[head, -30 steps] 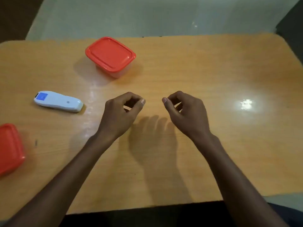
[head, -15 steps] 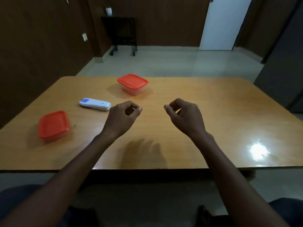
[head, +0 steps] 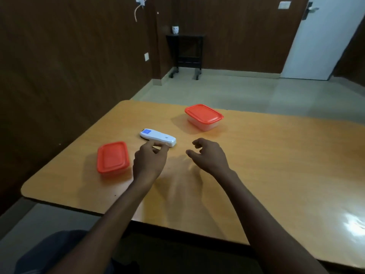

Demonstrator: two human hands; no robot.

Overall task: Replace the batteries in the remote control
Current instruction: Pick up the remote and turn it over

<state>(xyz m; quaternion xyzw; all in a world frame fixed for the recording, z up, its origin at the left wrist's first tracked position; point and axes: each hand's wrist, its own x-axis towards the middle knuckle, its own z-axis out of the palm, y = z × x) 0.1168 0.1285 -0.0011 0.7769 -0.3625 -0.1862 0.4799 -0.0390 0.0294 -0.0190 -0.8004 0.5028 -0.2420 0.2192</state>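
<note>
Head view: the white plastic remote control (head: 158,138) lies flat on the glossy wooden table (head: 276,165). The left hand (head: 149,160), fingers loosely curled, reaches its near edge; the right hand (head: 209,154) hovers half-open, empty. A glancing pinch could skid the remote away.

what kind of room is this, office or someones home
Hard to say for sure; it looks like a sparsely furnished office or meeting room. A large wooden table stands on a bare tiled floor, the walls are dark wood panelling, and a white door is at the far right.
</note>
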